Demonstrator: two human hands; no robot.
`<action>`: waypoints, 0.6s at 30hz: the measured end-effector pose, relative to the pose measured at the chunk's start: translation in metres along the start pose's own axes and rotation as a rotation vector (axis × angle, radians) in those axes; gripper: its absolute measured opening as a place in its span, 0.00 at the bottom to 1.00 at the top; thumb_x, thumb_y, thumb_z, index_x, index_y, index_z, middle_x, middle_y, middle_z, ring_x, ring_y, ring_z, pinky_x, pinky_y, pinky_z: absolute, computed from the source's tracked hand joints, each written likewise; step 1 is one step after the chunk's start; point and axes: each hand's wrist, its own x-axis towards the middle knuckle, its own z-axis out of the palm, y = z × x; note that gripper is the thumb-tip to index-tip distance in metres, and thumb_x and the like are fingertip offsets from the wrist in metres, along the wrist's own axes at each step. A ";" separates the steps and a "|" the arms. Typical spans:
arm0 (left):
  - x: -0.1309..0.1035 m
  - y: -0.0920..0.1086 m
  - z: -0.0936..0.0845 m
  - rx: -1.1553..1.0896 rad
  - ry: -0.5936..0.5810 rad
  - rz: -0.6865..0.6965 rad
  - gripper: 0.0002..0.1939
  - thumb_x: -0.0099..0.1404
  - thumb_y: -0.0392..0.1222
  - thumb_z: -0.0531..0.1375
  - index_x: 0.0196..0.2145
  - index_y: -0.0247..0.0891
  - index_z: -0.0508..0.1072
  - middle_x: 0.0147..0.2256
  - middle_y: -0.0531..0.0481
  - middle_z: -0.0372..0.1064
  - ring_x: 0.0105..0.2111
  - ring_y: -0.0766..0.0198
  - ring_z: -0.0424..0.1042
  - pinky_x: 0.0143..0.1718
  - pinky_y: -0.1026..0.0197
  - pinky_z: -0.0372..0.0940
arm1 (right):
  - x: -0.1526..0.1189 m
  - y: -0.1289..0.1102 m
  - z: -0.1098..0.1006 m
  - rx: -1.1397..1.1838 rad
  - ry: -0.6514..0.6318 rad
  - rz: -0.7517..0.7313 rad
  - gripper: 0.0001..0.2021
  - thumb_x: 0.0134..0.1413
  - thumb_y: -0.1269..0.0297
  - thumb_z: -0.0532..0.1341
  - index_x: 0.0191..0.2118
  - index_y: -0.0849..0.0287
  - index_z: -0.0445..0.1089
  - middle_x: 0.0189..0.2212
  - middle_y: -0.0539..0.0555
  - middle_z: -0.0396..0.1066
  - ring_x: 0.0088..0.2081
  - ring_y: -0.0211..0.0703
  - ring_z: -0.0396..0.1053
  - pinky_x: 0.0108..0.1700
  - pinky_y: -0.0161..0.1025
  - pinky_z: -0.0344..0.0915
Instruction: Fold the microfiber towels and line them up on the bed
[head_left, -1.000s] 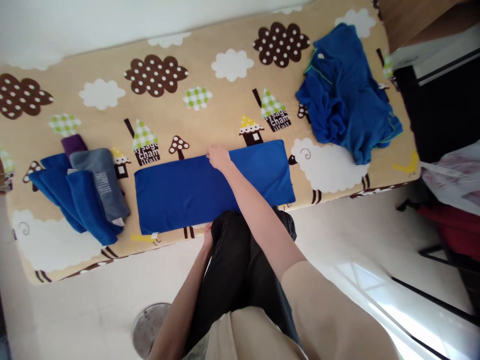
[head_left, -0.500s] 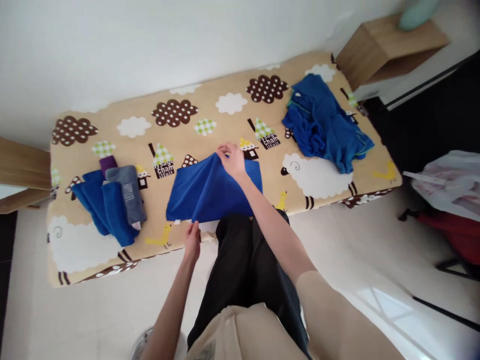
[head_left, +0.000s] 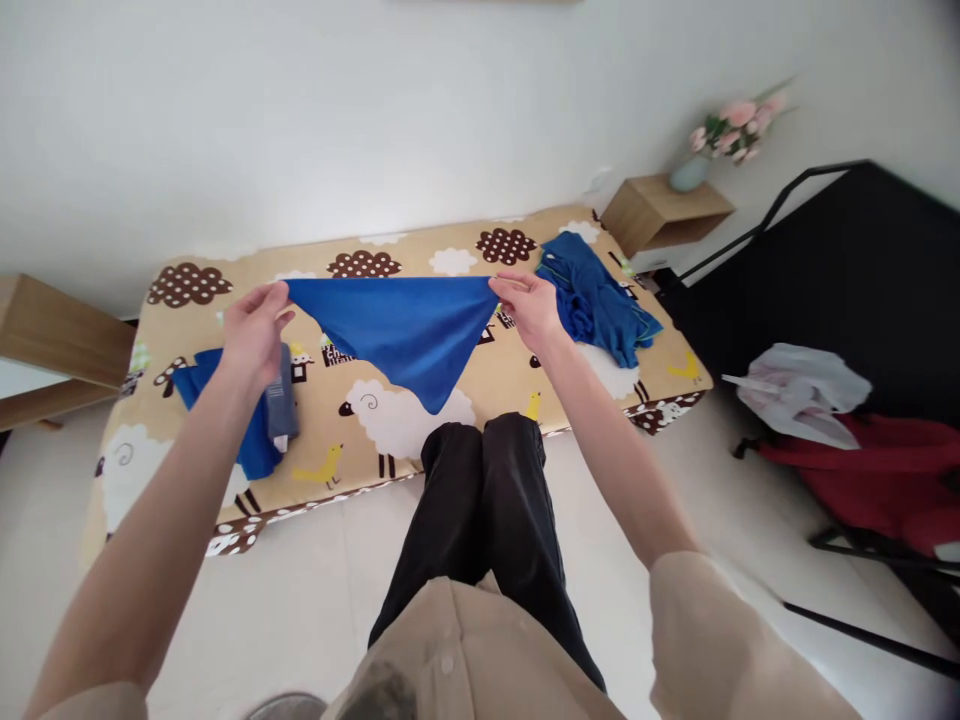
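A blue cloth [head_left: 409, 330] hangs stretched in the air above the patterned bench cover [head_left: 450, 290], its top edge taut and its lower part falling to a point. My left hand [head_left: 255, 325] pinches its left corner between thumb and fingers. At the opposite corner, my right hand [head_left: 525, 300] is closed on the cloth in the same way. Behind my left forearm lie folded blue cloths [head_left: 259, 440] and a folded grey cloth [head_left: 280, 400], partly hidden. To the right of my right hand rests a crumpled heap of blue fabric [head_left: 600, 300] with green edging.
At the back right, a wooden box shelf [head_left: 660, 215] carries a vase of pink flowers [head_left: 688, 173]. Another wooden shelf [head_left: 67, 325] stands at the left. A black-framed rack on the right holds a plastic bag [head_left: 799, 385] and red fabric [head_left: 877, 480].
Both hands have lifted the blue cloth off the bench and spread apart, pulling its top edge straight. The view has tilted up, bringing the flowers into sight.
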 end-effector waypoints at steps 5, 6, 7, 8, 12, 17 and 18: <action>-0.006 0.033 0.009 -0.148 0.036 -0.085 0.23 0.50 0.52 0.76 0.34 0.34 0.75 0.35 0.49 0.73 0.34 0.70 0.70 0.32 0.68 0.60 | -0.023 -0.021 -0.013 0.125 0.010 0.047 0.24 0.33 0.51 0.80 0.35 0.54 0.73 0.37 0.51 0.78 0.39 0.41 0.75 0.32 0.35 0.66; -0.007 0.037 0.010 -0.125 0.035 -0.105 0.22 0.51 0.52 0.76 0.34 0.34 0.75 0.32 0.51 0.71 0.31 0.72 0.67 0.29 0.69 0.57 | -0.028 -0.024 -0.016 0.130 0.009 0.055 0.24 0.32 0.52 0.80 0.34 0.53 0.72 0.36 0.50 0.78 0.39 0.41 0.75 0.32 0.35 0.66; -0.009 0.040 0.010 -0.091 0.036 -0.123 0.20 0.53 0.50 0.76 0.33 0.34 0.75 0.30 0.52 0.69 0.28 0.73 0.65 0.26 0.69 0.55 | -0.033 -0.026 -0.019 0.134 0.007 0.067 0.24 0.32 0.52 0.81 0.33 0.53 0.71 0.35 0.50 0.78 0.39 0.41 0.75 0.32 0.35 0.65; -0.011 0.043 0.010 -0.056 0.032 -0.139 0.18 0.55 0.48 0.75 0.33 0.34 0.75 0.29 0.54 0.67 0.26 0.74 0.62 0.25 0.69 0.53 | -0.037 -0.028 -0.022 0.139 0.006 0.081 0.24 0.31 0.53 0.81 0.33 0.53 0.71 0.35 0.49 0.77 0.39 0.40 0.74 0.32 0.35 0.64; -0.021 0.054 0.012 -0.031 -0.015 -0.201 0.10 0.59 0.38 0.72 0.34 0.33 0.76 0.27 0.55 0.64 0.22 0.75 0.58 0.22 0.69 0.52 | -0.054 -0.034 -0.029 0.178 0.002 0.152 0.23 0.30 0.57 0.81 0.31 0.53 0.70 0.29 0.47 0.74 0.33 0.38 0.72 0.31 0.35 0.63; -0.032 0.057 0.010 -0.138 -0.061 -0.343 0.05 0.61 0.31 0.69 0.31 0.31 0.76 0.27 0.52 0.65 0.23 0.76 0.60 0.21 0.71 0.55 | -0.080 -0.039 -0.039 0.272 -0.008 0.219 0.20 0.32 0.60 0.81 0.29 0.54 0.71 0.24 0.44 0.69 0.27 0.32 0.67 0.27 0.32 0.61; -0.034 0.056 0.009 -0.163 -0.086 -0.370 0.05 0.61 0.30 0.68 0.30 0.31 0.76 0.26 0.52 0.64 0.23 0.76 0.60 0.20 0.72 0.55 | -0.085 -0.039 -0.042 0.295 -0.006 0.228 0.20 0.33 0.60 0.81 0.29 0.54 0.72 0.24 0.43 0.68 0.26 0.31 0.66 0.27 0.31 0.61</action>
